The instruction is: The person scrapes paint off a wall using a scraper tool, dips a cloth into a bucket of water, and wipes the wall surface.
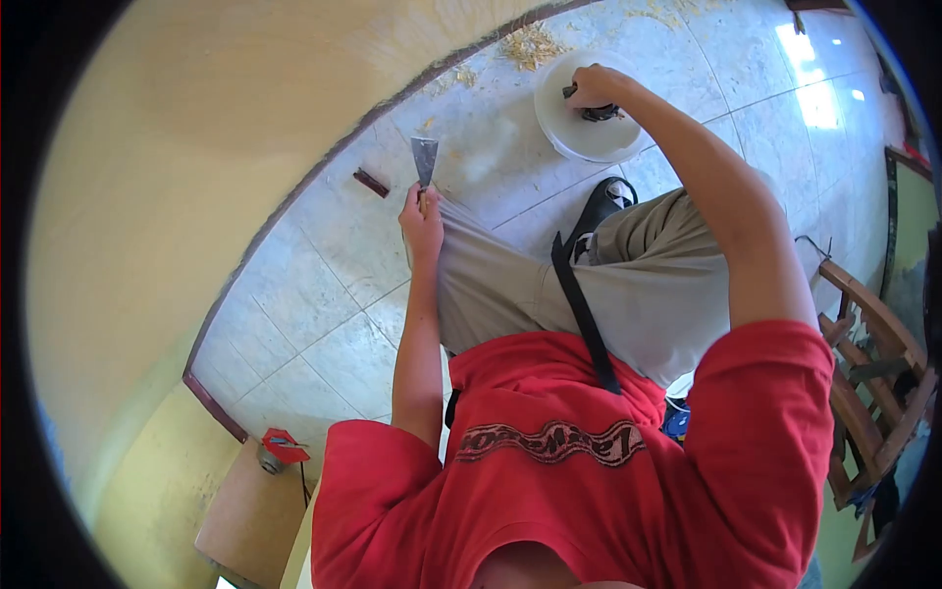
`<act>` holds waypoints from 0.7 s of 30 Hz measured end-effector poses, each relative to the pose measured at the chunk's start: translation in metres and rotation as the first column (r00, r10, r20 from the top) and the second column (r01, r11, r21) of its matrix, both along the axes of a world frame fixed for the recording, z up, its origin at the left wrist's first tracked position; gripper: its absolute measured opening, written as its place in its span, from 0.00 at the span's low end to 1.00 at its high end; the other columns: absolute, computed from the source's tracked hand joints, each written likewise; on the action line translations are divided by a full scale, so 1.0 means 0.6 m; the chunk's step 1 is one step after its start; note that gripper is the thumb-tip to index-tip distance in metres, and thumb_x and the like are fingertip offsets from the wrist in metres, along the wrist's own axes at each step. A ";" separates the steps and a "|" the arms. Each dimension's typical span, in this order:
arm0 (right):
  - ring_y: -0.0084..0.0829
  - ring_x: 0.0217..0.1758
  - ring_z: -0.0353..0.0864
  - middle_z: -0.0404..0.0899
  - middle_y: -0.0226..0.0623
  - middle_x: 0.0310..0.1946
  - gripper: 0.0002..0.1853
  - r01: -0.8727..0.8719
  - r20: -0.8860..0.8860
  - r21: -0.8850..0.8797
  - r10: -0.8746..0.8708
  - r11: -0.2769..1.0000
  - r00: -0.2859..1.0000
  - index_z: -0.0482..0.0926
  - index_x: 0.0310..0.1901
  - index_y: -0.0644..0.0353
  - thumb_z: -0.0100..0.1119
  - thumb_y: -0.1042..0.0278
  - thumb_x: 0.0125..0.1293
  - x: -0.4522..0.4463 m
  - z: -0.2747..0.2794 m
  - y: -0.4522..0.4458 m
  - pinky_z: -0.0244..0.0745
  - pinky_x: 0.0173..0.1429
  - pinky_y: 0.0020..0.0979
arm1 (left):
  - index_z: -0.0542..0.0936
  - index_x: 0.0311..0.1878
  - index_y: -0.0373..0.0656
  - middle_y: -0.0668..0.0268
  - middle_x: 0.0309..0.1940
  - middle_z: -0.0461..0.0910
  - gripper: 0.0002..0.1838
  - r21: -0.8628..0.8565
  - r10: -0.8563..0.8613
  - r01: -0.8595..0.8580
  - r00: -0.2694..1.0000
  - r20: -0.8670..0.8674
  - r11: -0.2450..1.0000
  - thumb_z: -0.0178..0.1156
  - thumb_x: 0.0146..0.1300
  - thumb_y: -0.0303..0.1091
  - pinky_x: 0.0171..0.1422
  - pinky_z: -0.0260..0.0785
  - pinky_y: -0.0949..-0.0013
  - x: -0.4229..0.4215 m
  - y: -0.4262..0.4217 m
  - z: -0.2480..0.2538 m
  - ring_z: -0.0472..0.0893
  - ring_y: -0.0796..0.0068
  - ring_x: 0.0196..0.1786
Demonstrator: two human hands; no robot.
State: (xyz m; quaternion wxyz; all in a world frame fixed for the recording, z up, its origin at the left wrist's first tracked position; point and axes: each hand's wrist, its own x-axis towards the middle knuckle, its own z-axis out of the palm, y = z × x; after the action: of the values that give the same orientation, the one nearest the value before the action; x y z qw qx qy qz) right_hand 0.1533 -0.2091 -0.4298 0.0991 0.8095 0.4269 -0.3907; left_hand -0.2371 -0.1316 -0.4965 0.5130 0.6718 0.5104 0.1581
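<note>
My left hand [422, 226] is closed around the handle of a putty knife [425, 157], beside my left knee. Its flat grey blade points away from me, toward the wall side. My right hand [597, 86] reaches over a round white bucket [581, 149] and grips a dark-handled tool [601, 113]. One dark end sticks out on the left of the fist; the rest of that tool is partly hidden, so its kind is unclear. Whitish material coats the inside of the bucket. A small dark red block [371, 183] lies on the floor left of the putty knife.
A yellow wall [216, 137] with a dark red skirting [294, 196] curves along the left. Pale shavings [530, 46] lie on the tiled floor [304, 294] near the bucket. To the right stands a wooden chair [873, 363]. A brown board-like surface [245, 520] is at lower left.
</note>
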 end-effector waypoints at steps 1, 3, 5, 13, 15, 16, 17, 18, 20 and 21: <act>0.48 0.46 0.85 0.84 0.54 0.42 0.27 0.067 0.019 -0.020 -0.067 0.998 0.998 0.83 0.48 0.64 0.63 0.54 0.48 -0.009 -0.016 -0.002 0.80 0.50 0.43 | 0.79 0.50 0.32 0.52 0.33 0.84 0.21 0.086 -0.007 0.009 1.000 -0.025 0.996 0.57 0.68 0.43 0.44 0.74 0.63 0.004 0.000 -0.001 0.84 0.57 0.37; 0.48 0.46 0.85 0.84 0.53 0.42 0.25 -0.012 0.038 -0.006 0.012 1.000 0.999 0.83 0.47 0.65 0.62 0.55 0.50 -0.022 -0.042 -0.013 0.80 0.50 0.43 | 0.78 0.50 0.30 0.50 0.34 0.84 0.22 0.183 0.001 0.008 0.999 -0.045 0.983 0.57 0.68 0.43 0.44 0.74 0.62 0.001 0.001 -0.002 0.84 0.55 0.37; 0.48 0.45 0.85 0.84 0.52 0.41 0.19 -0.081 0.057 0.047 0.078 0.996 0.995 0.84 0.42 0.65 0.63 0.63 0.50 -0.024 -0.056 -0.030 0.80 0.51 0.43 | 0.78 0.51 0.30 0.47 0.34 0.83 0.23 0.229 -0.060 0.072 0.996 -0.062 0.971 0.58 0.68 0.44 0.45 0.74 0.60 -0.004 0.001 -0.010 0.84 0.52 0.38; 0.43 0.42 0.86 0.85 0.45 0.38 0.20 -0.020 0.112 0.004 0.020 1.000 0.994 0.84 0.37 0.63 0.73 0.67 0.38 -0.027 -0.058 -0.041 0.81 0.47 0.38 | 0.78 0.51 0.30 0.44 0.34 0.82 0.23 0.232 -0.068 0.068 0.998 -0.006 0.970 0.58 0.67 0.44 0.46 0.74 0.58 -0.010 0.007 -0.012 0.83 0.48 0.39; 0.42 0.42 0.86 0.85 0.44 0.36 0.19 -0.078 0.179 0.058 0.066 0.995 0.982 0.84 0.36 0.63 0.73 0.67 0.37 -0.025 -0.044 -0.035 0.82 0.46 0.38 | 0.78 0.51 0.30 0.44 0.34 0.82 0.23 0.238 -0.063 0.063 0.998 -0.008 0.969 0.58 0.67 0.44 0.45 0.74 0.58 -0.011 0.004 -0.011 0.83 0.49 0.39; 0.41 0.39 0.86 0.85 0.44 0.34 0.18 -0.097 0.088 0.070 0.090 0.993 0.992 0.85 0.35 0.63 0.73 0.67 0.37 -0.020 -0.038 -0.028 0.82 0.44 0.38 | 0.78 0.51 0.30 0.44 0.34 0.82 0.23 0.241 -0.066 0.070 0.998 -0.023 0.968 0.58 0.67 0.44 0.45 0.74 0.58 -0.012 0.005 -0.013 0.83 0.49 0.39; 0.41 0.37 0.87 0.85 0.44 0.32 0.17 -0.113 -0.005 0.083 0.114 0.990 0.993 0.85 0.34 0.62 0.72 0.68 0.37 -0.015 -0.032 -0.023 0.82 0.43 0.38 | 0.79 0.51 0.31 0.44 0.34 0.82 0.22 0.244 -0.070 0.077 0.997 -0.039 0.967 0.58 0.67 0.44 0.44 0.74 0.58 -0.009 0.005 -0.009 0.84 0.49 0.39; 0.41 0.37 0.87 0.85 0.44 0.32 0.17 -0.112 0.005 0.083 0.112 0.990 0.994 0.85 0.34 0.62 0.72 0.68 0.37 -0.009 -0.027 -0.020 0.82 0.43 0.38 | 0.79 0.51 0.31 0.44 0.34 0.82 0.22 0.246 -0.072 0.077 0.997 -0.030 0.966 0.58 0.67 0.44 0.44 0.74 0.58 -0.005 0.005 -0.007 0.84 0.49 0.39; 0.40 0.32 0.87 0.85 0.44 0.28 0.15 0.027 -0.088 0.148 -0.014 0.989 0.996 0.85 0.30 0.63 0.71 0.65 0.39 -0.008 -0.023 -0.018 0.83 0.40 0.39 | 0.79 0.51 0.31 0.45 0.34 0.83 0.22 0.237 -0.081 0.090 0.996 -0.044 0.967 0.58 0.67 0.43 0.44 0.74 0.59 -0.006 0.003 0.001 0.84 0.49 0.39; 0.40 0.32 0.87 0.85 0.44 0.28 0.15 0.033 -0.093 0.145 -0.020 0.989 0.995 0.85 0.30 0.63 0.71 0.65 0.39 -0.007 -0.019 -0.012 0.83 0.40 0.39 | 0.79 0.51 0.31 0.45 0.34 0.83 0.22 0.235 -0.087 0.096 0.995 -0.049 0.967 0.58 0.67 0.43 0.44 0.74 0.59 -0.007 0.002 0.001 0.84 0.49 0.39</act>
State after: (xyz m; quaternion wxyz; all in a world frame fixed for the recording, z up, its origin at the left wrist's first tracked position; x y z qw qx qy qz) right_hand 0.1490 -0.2165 -0.4409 0.0145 0.8015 0.4478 -0.3961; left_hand -0.2413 -0.1307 -0.4956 0.4262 0.7538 0.4662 0.1810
